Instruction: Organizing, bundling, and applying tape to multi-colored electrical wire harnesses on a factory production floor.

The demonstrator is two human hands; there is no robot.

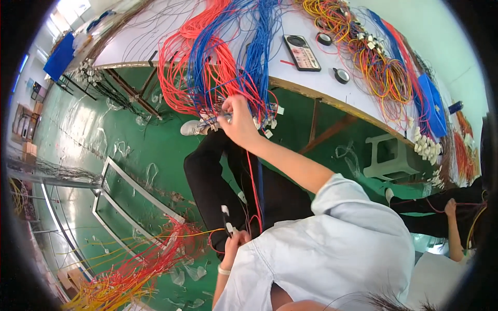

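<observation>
My right hand (236, 118) reaches up to a thick bundle of red and blue wires (218, 62) that hangs over the edge of a white table (311, 85). Its fingers pinch among the wire ends, which carry small white connectors (270, 124). My left hand (234, 242) is low by my lap, closed on a thin red wire (254, 181) that runs up toward the bundle. A small white connector (225, 210) sticks up just above that hand. My black trousers (207, 176) show below.
On the table lie a black rectangular device (301, 52), two tape rolls (341, 75), tangled yellow and orange wires (373, 62) and a blue tray (431, 106). A white stool (389, 155) stands under it. Red and yellow wires (129, 272) lie on the green floor. Another person's hand (450, 207) is at right.
</observation>
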